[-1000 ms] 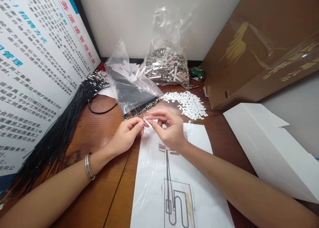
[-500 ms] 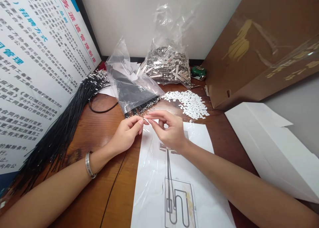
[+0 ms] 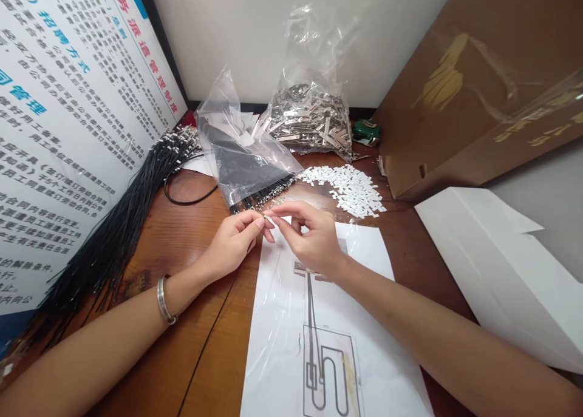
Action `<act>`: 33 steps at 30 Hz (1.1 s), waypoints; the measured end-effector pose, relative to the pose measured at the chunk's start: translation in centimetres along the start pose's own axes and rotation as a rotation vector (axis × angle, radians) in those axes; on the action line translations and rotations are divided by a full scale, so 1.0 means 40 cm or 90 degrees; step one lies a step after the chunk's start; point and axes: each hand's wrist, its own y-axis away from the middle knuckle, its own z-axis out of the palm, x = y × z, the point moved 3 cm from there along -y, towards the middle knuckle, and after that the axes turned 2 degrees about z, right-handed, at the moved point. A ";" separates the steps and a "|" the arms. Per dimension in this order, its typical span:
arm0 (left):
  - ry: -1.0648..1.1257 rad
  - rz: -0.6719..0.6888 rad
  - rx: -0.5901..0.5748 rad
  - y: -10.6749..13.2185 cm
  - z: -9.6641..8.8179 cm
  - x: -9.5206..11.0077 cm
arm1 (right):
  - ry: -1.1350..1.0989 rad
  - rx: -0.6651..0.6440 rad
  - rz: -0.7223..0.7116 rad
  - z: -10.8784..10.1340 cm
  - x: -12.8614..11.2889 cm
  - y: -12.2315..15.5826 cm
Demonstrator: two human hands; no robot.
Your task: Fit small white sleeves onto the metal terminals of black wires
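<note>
Above a wooden table [image 3: 182, 235], my left hand [image 3: 232, 242] and my right hand [image 3: 310, 238] meet fingertip to fingertip. Both are pinched shut on a small white piece [image 3: 269, 221] held between them. Just beyond my fingers lies a clear bag of black wires [image 3: 243, 165] with its open end toward me. A pile of small white pieces [image 3: 348, 186] sits right of that bag. Behind stands a clear bag of metal strips [image 3: 310, 116]. Under my right wrist lies a plastic-covered paper sheet with a drawing [image 3: 319, 332].
A bundle of black wires [image 3: 113, 235] lies along a printed board [image 3: 59, 119] leaning at the left. A brown cardboard box [image 3: 478, 83] stands at the right, with a white folded box [image 3: 496, 265] in front. A small green object [image 3: 367, 132] sits by the back wall.
My hands keep the same pinch together. The view has drifted slightly, and the fingers have shifted a little against the small piece.
</note>
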 end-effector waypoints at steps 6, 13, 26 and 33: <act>-0.011 0.005 -0.004 0.001 0.000 -0.003 | 0.003 -0.018 0.029 0.002 0.007 0.001; -0.009 0.001 0.000 0.002 0.001 -0.004 | -0.009 -0.021 0.037 0.001 0.004 -0.003; -0.005 0.011 0.007 -0.001 0.002 0.017 | 0.050 0.006 -0.032 0.004 -0.013 0.007; 0.007 0.007 0.010 0.000 0.003 0.018 | 0.072 0.006 -0.045 0.008 -0.013 0.002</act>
